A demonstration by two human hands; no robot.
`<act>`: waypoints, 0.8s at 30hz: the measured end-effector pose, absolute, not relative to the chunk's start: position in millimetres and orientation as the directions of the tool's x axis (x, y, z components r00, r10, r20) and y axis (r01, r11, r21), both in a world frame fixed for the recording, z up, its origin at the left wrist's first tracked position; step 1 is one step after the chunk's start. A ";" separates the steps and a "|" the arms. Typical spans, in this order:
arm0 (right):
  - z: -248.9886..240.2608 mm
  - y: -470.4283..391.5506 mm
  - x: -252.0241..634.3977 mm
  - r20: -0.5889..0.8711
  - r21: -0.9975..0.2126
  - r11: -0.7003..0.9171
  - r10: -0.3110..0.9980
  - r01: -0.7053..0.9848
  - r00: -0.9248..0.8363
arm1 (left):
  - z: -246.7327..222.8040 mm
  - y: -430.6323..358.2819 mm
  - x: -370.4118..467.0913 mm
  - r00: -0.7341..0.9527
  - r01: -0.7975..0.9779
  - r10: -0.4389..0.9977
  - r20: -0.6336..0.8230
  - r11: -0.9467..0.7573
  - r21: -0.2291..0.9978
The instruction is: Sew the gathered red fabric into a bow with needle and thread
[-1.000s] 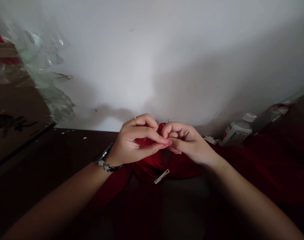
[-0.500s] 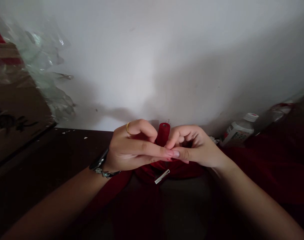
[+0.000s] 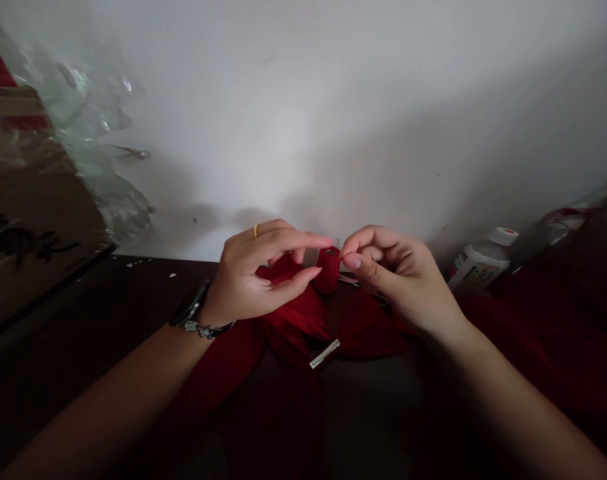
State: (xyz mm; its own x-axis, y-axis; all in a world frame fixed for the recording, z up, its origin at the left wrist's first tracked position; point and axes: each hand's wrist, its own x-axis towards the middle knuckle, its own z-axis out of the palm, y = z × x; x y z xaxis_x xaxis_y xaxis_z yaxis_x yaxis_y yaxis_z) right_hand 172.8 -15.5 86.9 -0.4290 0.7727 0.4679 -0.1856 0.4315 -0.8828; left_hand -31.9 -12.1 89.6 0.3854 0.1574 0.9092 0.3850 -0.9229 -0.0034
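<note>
My left hand (image 3: 263, 273) hovers over red fabric (image 3: 293, 317), its thumb and forefinger apart with nothing visible between them. Thumb and forefinger of my right hand (image 3: 393, 277) are pinched together; whatever they hold is too small to make out. Between the two hands, further back, stands a red spool of thread (image 3: 326, 272), and the left fingertips overlap its edge in view. A pale metal hair clip (image 3: 324, 354) lies on the gathered middle of the red fabric, below the hands.
A white-capped bottle (image 3: 483, 257) leans near the wall at the right, with more red cloth (image 3: 543, 340) in front. At the left stands a cardboard box (image 3: 33, 220) with clear plastic bags (image 3: 100, 133) beside it. Small white scraps (image 3: 172, 275) dot the dark table.
My hands, whose fingertips met before, have drawn apart. The left thumb and forefinger have spread, and the right hand has risen a little, still pinched. The clip has stayed put.
</note>
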 end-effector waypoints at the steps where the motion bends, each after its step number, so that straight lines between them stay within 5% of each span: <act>1: 86.9 -14.9 172.5 0.475 -0.880 0.434 0.787 -0.194 -0.395 | 90.3 -12.7 -31.5 0.405 0.393 0.162 0.900 -0.919 -0.012; 9: 85.7 -16.3 167.6 0.391 -0.915 0.383 0.769 -0.125 -0.507 | 90.4 -26.0 -22.0 0.539 0.517 -0.042 0.841 -0.772 -0.370; 18: 92.6 -20.7 171.3 0.381 -0.915 0.385 0.727 -0.120 -0.572 | 94.3 -27.9 -31.6 0.660 0.424 -0.100 0.745 -0.769 -0.479; 24: 95.9 -27.1 172.4 0.387 -0.906 0.410 0.696 -0.107 -0.605 | 95.1 -36.5 -29.2 0.631 0.403 -0.043 0.775 -0.835 -0.374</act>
State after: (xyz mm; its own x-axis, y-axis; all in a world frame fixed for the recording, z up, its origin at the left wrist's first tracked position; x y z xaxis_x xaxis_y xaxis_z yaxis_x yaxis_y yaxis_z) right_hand 172.4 -27.1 95.9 -0.6053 0.6958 0.3866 -0.1067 0.4104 -0.9056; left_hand -29.2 -36.5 95.1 0.6305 -0.0432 0.7750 0.4029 -0.8352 -0.3743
